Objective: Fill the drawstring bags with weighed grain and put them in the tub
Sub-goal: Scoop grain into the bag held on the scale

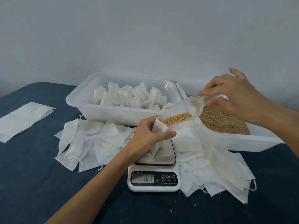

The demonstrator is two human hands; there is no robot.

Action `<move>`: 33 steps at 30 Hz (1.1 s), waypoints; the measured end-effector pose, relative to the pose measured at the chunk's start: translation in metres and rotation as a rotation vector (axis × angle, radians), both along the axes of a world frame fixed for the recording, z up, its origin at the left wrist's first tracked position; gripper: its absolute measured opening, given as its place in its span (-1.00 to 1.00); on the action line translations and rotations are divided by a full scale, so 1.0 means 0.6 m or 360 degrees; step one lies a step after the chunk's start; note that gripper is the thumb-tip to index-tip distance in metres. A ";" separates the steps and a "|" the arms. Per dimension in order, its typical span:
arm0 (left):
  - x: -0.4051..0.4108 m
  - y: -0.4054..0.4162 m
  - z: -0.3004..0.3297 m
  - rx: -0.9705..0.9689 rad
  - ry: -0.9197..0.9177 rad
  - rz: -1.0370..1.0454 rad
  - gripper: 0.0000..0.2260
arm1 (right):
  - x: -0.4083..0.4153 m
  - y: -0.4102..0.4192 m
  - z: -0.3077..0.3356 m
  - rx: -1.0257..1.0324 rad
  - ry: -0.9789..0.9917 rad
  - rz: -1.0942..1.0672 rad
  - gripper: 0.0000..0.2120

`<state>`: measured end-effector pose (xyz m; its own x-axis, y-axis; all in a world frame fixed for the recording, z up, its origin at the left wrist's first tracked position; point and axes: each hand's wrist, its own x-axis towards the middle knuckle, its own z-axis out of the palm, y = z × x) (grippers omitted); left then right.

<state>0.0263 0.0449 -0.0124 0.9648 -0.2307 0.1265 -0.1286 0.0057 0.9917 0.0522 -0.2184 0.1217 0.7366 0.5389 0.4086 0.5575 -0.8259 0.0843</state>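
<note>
My left hand [149,135] holds a white drawstring bag [157,139] upright on the platform of a white kitchen scale [153,180], its mouth held apart. My right hand [234,97] grips the handle of a clear plastic scoop [182,109], tilted down to the left. Golden grain [176,118] lies at the scoop's lip, right at the bag's mouth. The scale display shows a reading. A white tub [97,110] at the back holds several filled, tied bags [126,96]. To its right, a second white tub [242,141] holds loose grain [223,120].
Empty flat bags lie in heaps left of the scale [90,143] and to its right [218,167]. A flat white sheet [24,120] rests at the far left on the dark blue cloth. A few stray grains dot the cloth near the front. A pale wall stands behind the tubs.
</note>
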 end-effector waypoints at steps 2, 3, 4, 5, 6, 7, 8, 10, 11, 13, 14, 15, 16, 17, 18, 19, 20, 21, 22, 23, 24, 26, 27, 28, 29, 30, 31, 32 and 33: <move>-0.002 0.000 0.002 -0.0002 -0.0006 -0.0004 -0.68 | 0.000 0.001 0.000 0.0001 0.0001 -0.0002 -0.66; -0.003 0.000 0.003 -0.0005 -0.0006 -0.0007 -0.67 | 0.000 0.001 0.000 0.0001 0.0001 -0.0005 -0.65; -0.002 0.000 0.004 -0.0007 -0.0004 -0.0006 -0.66 | 0.000 0.002 0.000 0.0001 0.0002 -0.0009 -0.65; -0.002 0.000 0.004 -0.0008 -0.0001 -0.0004 -0.65 | -0.001 0.003 0.000 0.0003 0.0002 -0.0015 -0.65; -0.002 0.000 0.003 -0.0009 0.0002 -0.0002 -0.66 | -0.001 0.004 0.000 0.0003 0.0001 -0.0020 -0.65; -0.002 0.000 0.002 -0.0011 0.0007 -0.0002 -0.67 | -0.002 0.004 0.000 0.0002 -0.0001 -0.0024 -0.65; -0.001 0.000 0.002 -0.0014 0.0009 -0.0001 -0.67 | -0.002 0.005 0.001 0.0001 -0.0003 -0.0026 -0.65; -0.001 0.000 0.002 -0.0015 0.0009 -0.0001 -0.66 | -0.003 0.005 0.002 0.0005 -0.0008 -0.0025 -0.66; -0.002 0.000 0.002 -0.0014 0.0007 0.0000 -0.65 | -0.004 0.005 0.002 0.0005 -0.0013 -0.0022 -0.66; -0.002 0.000 0.003 -0.0012 0.0004 -0.0006 -0.64 | -0.005 0.006 0.003 -0.0008 -0.0025 -0.0016 -0.66; -0.002 0.000 0.002 -0.0013 0.0000 -0.0013 -0.65 | -0.006 0.006 0.003 -0.0014 -0.0033 -0.0012 -0.67; -0.001 0.000 0.002 -0.0012 -0.0003 -0.0018 -0.67 | -0.006 0.006 0.003 -0.0017 -0.0040 -0.0006 -0.67; -0.001 0.000 0.002 -0.0011 -0.0002 -0.0017 -0.67 | -0.007 0.006 0.004 -0.0019 -0.0044 -0.0002 -0.67; -0.001 0.000 0.002 -0.0011 0.0000 -0.0011 -0.65 | -0.007 0.006 0.004 -0.0022 -0.0045 0.0001 -0.67; -0.001 0.000 0.002 -0.0011 0.0002 -0.0003 -0.63 | -0.007 0.006 0.004 -0.0025 -0.0045 0.0001 -0.67; -0.001 0.000 0.002 -0.0012 0.0002 0.0001 -0.63 | -0.006 0.006 0.004 -0.0026 -0.0045 0.0002 -0.67; -0.001 0.000 0.002 -0.0015 -0.0001 0.0002 -0.65 | -0.006 0.006 0.004 -0.0027 -0.0046 0.0003 -0.67; -0.001 0.000 0.002 -0.0014 -0.0004 -0.0001 -0.66 | -0.006 0.006 0.004 -0.0025 -0.0046 0.0004 -0.67; -0.001 0.000 0.002 -0.0012 -0.0003 -0.0002 -0.66 | -0.006 0.006 0.004 -0.0024 -0.0046 0.0005 -0.67; -0.001 0.001 0.001 -0.0010 -0.0002 -0.0002 -0.65 | -0.006 0.006 0.003 -0.0023 -0.0047 0.0004 -0.67; -0.001 0.001 0.001 -0.0010 -0.0003 -0.0003 -0.64 | -0.006 0.005 0.003 -0.0024 -0.0048 0.0004 -0.66; 0.000 0.000 0.001 -0.0010 0.0009 0.0003 -0.60 | -0.006 0.005 0.002 -0.0027 -0.0048 0.0003 -0.67; 0.000 -0.001 0.001 -0.0012 0.0023 0.0014 -0.55 | -0.006 0.006 0.002 -0.0029 -0.0048 -0.0001 -0.67; 0.000 -0.001 0.001 -0.0013 0.0032 0.0022 -0.51 | -0.006 0.006 0.002 -0.0030 -0.0048 -0.0005 -0.68; 0.001 -0.001 0.001 -0.0009 0.0033 0.0022 -0.50 | -0.006 0.007 0.002 -0.0032 -0.0049 -0.0007 -0.67; 0.001 -0.001 0.000 -0.0002 0.0030 0.0017 -0.51 | -0.006 0.008 0.001 -0.0031 -0.0048 -0.0008 -0.67; 0.002 0.000 -0.001 0.0001 0.0027 0.0009 -0.52 | -0.007 0.009 0.001 -0.0028 -0.0046 -0.0009 -0.67; 0.003 0.000 -0.002 -0.0004 0.0021 0.0001 -0.55 | -0.007 0.010 0.001 -0.0024 -0.0044 -0.0010 -0.67; 0.003 0.001 -0.002 -0.0012 0.0016 -0.0001 -0.57 | -0.007 0.011 0.001 -0.0021 -0.0045 -0.0010 -0.67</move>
<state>0.0281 0.0453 -0.0135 0.9659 -0.2301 0.1186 -0.1187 0.0133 0.9928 0.0481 -0.2118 0.1223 0.7282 0.5401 0.4219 0.5498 -0.8279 0.1110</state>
